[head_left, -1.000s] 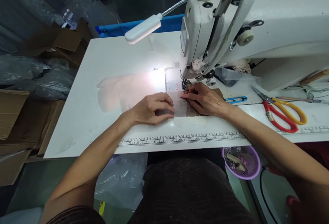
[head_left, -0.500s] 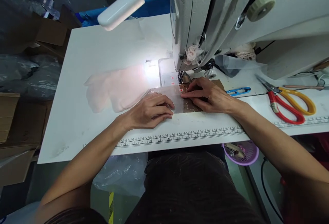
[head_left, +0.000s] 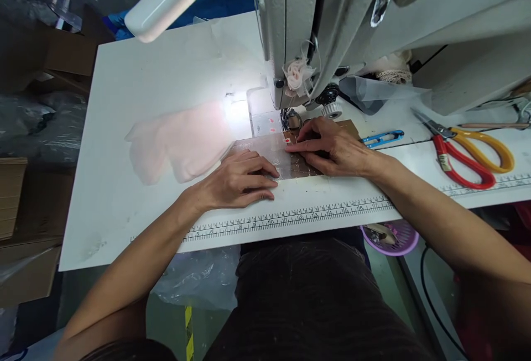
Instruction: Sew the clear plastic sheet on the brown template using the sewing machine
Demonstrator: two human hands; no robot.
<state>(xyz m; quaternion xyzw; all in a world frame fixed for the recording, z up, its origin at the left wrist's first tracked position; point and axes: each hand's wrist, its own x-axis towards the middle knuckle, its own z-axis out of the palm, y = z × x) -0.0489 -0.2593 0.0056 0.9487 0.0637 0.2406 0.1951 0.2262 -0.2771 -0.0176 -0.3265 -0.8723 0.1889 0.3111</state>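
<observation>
Sheer mesh fabric piece (head_left: 276, 156) pinned flat under both hands at the sewing machine (head_left: 332, 18).
Head view: left hand (head_left: 238, 181) lies palm down, grip open, fingers spread on the fabric's near left edge. Right hand (head_left: 332, 148) rests flat, grip open, fingertips pressing the fabric just before the presser foot (head_left: 292, 120). Fabric sits between the hands on the white table (head_left: 136, 90); both forearms angle inward. Red scissors (head_left: 460, 153) lie well right.

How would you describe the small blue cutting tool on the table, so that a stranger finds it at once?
Start at the white sewing machine and look down to the table on its right side. Just beyond the right hand lie the blue snips. They are much smaller than the red-and-yellow scissors further right, and have no finger rings.
</observation>
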